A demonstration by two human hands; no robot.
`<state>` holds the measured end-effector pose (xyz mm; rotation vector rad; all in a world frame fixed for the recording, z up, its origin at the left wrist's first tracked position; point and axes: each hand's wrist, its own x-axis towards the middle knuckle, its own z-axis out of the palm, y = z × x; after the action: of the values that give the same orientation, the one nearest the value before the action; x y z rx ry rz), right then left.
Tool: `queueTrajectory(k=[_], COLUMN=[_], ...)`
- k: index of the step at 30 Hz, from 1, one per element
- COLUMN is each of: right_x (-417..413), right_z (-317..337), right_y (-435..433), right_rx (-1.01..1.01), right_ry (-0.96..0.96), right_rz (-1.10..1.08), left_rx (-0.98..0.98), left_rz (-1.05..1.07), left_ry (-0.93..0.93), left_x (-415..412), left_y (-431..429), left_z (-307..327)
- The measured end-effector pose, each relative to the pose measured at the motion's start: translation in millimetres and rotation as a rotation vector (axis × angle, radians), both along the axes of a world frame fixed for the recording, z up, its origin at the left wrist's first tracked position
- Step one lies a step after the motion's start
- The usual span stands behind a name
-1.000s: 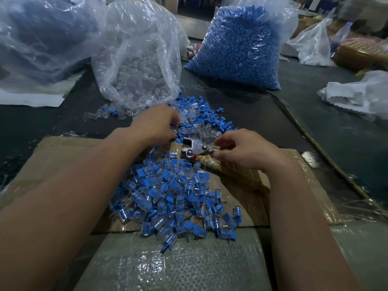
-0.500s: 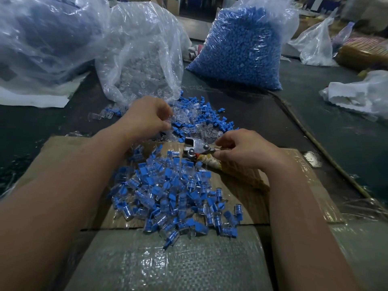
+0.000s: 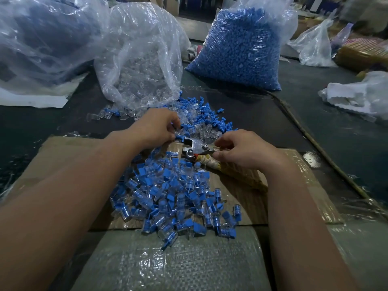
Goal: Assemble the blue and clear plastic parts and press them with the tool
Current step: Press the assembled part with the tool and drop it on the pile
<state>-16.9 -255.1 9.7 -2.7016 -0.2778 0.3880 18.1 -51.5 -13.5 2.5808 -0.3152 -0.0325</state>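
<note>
From the head camera, our left hand [image 3: 156,128] sits at the edge of the loose blue and clear parts [image 3: 202,120]. Its fingers are curled, the tips pinching a small part [image 3: 180,136] just beside the metal pressing tool [image 3: 194,148]. Our right hand [image 3: 241,153] curls round the tool's cloth-wrapped handle [image 3: 206,162]. The tool lies on the cardboard [image 3: 63,156], touching the heap of assembled pieces [image 3: 168,192]. Behind stand a bag of clear parts [image 3: 136,66] and a bag of blue parts [image 3: 241,49].
</note>
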Motion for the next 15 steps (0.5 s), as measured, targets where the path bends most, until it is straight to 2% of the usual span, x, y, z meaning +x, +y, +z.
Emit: queueTrajectory(k=[5,8,10,12,15], right_x=[1.7,0.1,-4.6,-12.9,-23.6], right_z=[-2.2,0.2,4.8,9.9,8.1], right_y=[-1.4,1.4,10.9,26.7,50.4], right_rx=[0.011,0.069,0.297,0.56,0.698], right_ry=[-0.013,-0.186,-0.317,-0.324,-0.281], right_rz=[-0.005,-0.012,-0.02,0.004,0.083], left_rx=[-0.228,-0.496,-0.758,-0.963,-1.11], left_rz=[0.136,0.187,0.209,0.21,0.199], left_ry=[-0.035,-0.029,0.01,0.057,0.08], left_x=[-7.1,-20.6,-35.3,-51.2,-67.9], left_y=[8.8,10.8,8.7,4.1,-3.7], left_z=[10.8,24.9,32.8,36.4,33.6])
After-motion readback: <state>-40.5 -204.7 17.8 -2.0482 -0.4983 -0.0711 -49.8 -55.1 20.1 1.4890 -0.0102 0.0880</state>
